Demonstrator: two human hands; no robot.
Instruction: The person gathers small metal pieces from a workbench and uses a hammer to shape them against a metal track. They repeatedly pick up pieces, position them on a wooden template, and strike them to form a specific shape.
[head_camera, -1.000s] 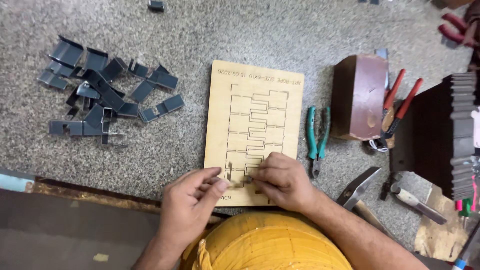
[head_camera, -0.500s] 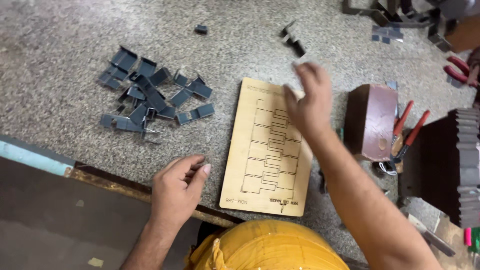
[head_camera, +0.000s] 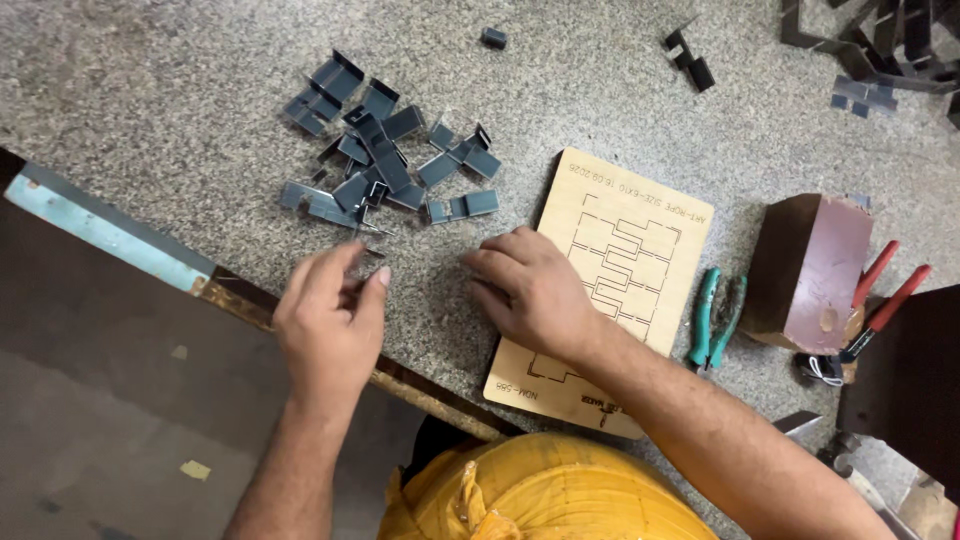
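Plywood die board lies bare under my right wrist now that my right hand, back from its far reach, rests loosely open beside my pinching left hand, just below the bent steel strips.

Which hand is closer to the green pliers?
The right hand. It rests on the wooden board, just left of the green pliers; the left hand is farther left, below the metal pieces.
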